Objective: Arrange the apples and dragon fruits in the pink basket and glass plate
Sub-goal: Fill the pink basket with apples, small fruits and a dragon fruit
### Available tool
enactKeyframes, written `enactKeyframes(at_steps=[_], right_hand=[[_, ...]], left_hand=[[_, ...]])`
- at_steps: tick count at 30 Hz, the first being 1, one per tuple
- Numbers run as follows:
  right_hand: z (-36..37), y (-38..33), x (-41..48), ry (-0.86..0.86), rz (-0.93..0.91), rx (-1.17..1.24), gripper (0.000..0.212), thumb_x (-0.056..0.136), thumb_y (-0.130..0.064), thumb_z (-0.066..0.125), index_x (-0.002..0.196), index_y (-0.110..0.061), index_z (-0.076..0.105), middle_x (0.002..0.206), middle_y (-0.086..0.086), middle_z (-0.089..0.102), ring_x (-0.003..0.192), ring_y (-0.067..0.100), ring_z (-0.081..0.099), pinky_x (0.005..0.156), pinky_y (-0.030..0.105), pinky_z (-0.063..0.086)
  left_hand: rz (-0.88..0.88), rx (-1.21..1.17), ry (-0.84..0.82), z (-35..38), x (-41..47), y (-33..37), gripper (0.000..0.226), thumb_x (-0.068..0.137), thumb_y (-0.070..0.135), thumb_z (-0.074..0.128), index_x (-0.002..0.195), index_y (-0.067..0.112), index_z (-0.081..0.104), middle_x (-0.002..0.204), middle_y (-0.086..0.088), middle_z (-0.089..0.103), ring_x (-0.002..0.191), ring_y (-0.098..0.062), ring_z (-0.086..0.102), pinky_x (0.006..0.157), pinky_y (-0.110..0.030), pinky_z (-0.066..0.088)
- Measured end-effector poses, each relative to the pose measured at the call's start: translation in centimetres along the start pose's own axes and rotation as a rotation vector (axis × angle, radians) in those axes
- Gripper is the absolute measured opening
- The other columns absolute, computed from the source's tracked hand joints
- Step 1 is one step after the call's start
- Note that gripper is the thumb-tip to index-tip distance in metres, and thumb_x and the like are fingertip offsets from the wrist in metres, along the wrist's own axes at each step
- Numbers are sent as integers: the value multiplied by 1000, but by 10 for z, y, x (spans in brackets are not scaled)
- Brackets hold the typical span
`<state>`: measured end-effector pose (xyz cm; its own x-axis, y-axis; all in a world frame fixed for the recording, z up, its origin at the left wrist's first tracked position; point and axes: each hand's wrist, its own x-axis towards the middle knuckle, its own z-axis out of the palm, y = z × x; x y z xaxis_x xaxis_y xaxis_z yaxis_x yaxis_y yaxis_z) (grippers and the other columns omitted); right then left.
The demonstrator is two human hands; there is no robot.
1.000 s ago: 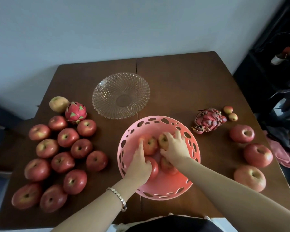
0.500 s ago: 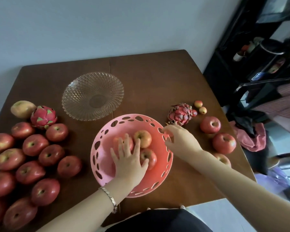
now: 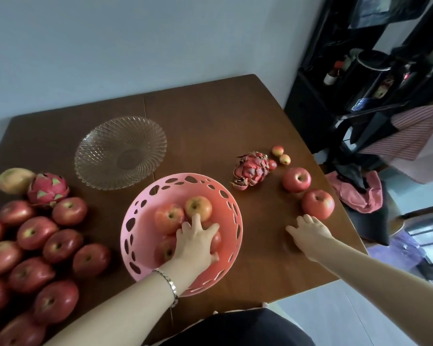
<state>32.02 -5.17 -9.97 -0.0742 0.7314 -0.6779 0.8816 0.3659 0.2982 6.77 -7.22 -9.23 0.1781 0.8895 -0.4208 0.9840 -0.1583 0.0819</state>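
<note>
Left hand (image 3: 196,242) lay spread, palm down, on apples in the pink basket (image 3: 135,236). Right hand (image 3: 308,231) was open, holding nothing; nearest apple (image 3: 318,204) at one o'clock.

Bare table (image 3: 260,245) right of pink basket (image 3: 135,236) — apples (image 3: 317,204) beyond

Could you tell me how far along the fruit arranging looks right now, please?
Early. Done: about four apples lie in the pink basket. In hand: the left hand rests on those apples; the right hand reaches, empty, towards the apples on the right. Left: the glass plate is empty, both dragon fruits and the big apple pile remain on the table.
</note>
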Motion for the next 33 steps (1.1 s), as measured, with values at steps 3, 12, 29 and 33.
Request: enactKeyframes(at_steps=[3, 12, 29, 33], right_hand=[[-8, 1, -1, 15, -9, 14, 68, 76, -17, 70, 135, -19, 37, 130, 9, 44, 120, 25, 41, 99, 31, 37], [-108, -36, -55, 330, -117, 1192, 68, 59, -43, 80, 116, -33, 44, 109, -2, 38, 87, 11, 54, 67, 27, 58], [-120, -118, -35, -21, -537, 1292, 55, 76, -22, 74, 126, -24, 52, 105, -4, 64, 97, 13, 63, 83, 20, 51], [-114, -122, -35, -89, -529, 1380, 47, 81, -17, 69, 126, -18, 54, 104, 0, 63, 87, 10, 63, 71, 13, 53]], left_hand=[[8, 39, 44, 4, -1, -3, 59, 85, 42, 59, 138, 34, 32, 140, -10, 24, 117, -31, 39, 103, -42, 33], [40, -1322, 12, -60, -35, 4, 26, 85, 35, 62, 109, 36, 53, 113, 2, 58, 95, -16, 63, 93, -38, 52], [-406, -1164, -52, -47, -53, -92, 48, 78, 30, 73, 119, 27, 47, 112, -5, 54, 70, -20, 65, 40, -23, 48], [-497, -982, -47, -45, -38, -102, 55, 80, 40, 67, 123, 18, 40, 97, -8, 63, 53, -20, 65, 36, -22, 44]])
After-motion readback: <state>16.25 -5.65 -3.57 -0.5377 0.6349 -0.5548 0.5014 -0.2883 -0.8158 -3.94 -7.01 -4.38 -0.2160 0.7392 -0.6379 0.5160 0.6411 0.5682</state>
